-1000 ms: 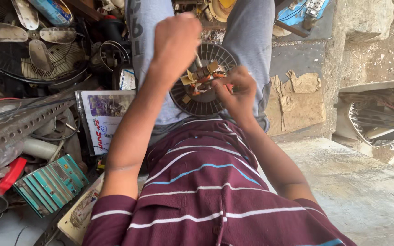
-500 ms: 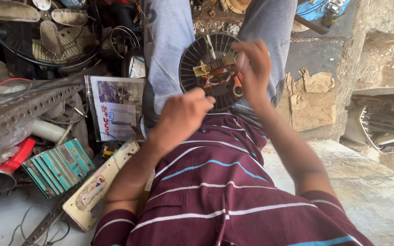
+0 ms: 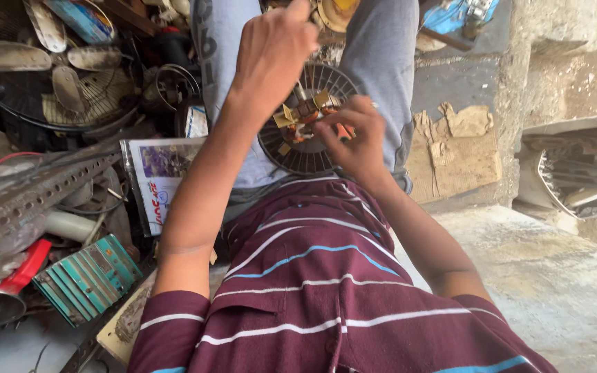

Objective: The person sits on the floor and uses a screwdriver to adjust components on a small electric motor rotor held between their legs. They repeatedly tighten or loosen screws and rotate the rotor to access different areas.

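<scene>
The person is sitting with a small fan motor (image 3: 307,121) resting in the lap, between the thighs of grey trousers (image 3: 381,62). The motor is lying face-up: a round, dark, ribbed housing with copper windings and yellowish insulating paper showing at the centre, and a thin steel shaft standing up out of the middle towards the camera, so its long axis is pointing roughly up from the lap.

The right hand (image 3: 354,138) is resting on the motor's right half, fingers curled and bunched over the windings; it seems to be pinching something small there, perhaps a wire or a strip of insulation, though the view is too crowded to be sure. This is the nearer hand, already touching the motor.

The left hand (image 3: 274,52) is hovering just above and to the upper left of the motor, loosely fisted, knuckles toward the camera. Whether it is holding anything I cannot tell, since the palm side is hidden. The shaft is lying just below and to the right of this hand.

Around the person's left side, clutter is lying about: a wire fan guard (image 3: 50,83), a printed paper sheet (image 3: 160,179), a perforated metal angle bar (image 3: 36,197) and a teal finned part (image 3: 88,276).
</scene>
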